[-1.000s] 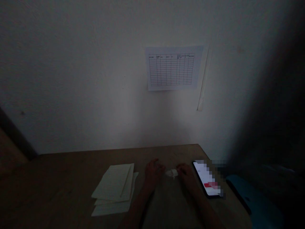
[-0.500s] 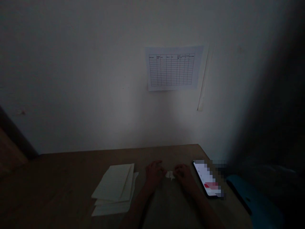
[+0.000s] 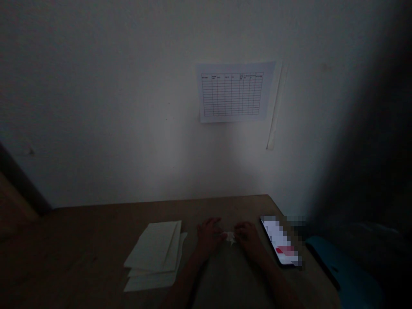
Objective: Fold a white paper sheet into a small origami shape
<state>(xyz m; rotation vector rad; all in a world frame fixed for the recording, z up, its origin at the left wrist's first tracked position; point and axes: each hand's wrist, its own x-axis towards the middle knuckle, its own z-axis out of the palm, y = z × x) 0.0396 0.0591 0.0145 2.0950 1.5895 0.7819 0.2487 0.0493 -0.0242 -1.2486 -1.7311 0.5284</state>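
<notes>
Between my two hands, just above the brown table (image 3: 80, 240), is a small crumpled or folded piece of white paper (image 3: 230, 237). My left hand (image 3: 210, 234) pinches its left edge with thumb and finger, the other fingers curled loosely above. On the opposite edge, my right hand (image 3: 247, 234) grips with its fingertips. Dim light hides the paper's exact folds. Left of my left forearm lies a loose stack of white paper sheets (image 3: 154, 246).
A phone (image 3: 279, 240) with a lit screen lies near the table's right edge. Beyond that edge is a blue chair (image 3: 347, 270). The wall (image 3: 128, 107) behind carries a printed table sheet (image 3: 232, 94) and a narrow paper strip (image 3: 273, 124).
My fingers have shifted slightly around the small paper, and its outline looks a little more crumpled. The stack and the phone stay where they were.
</notes>
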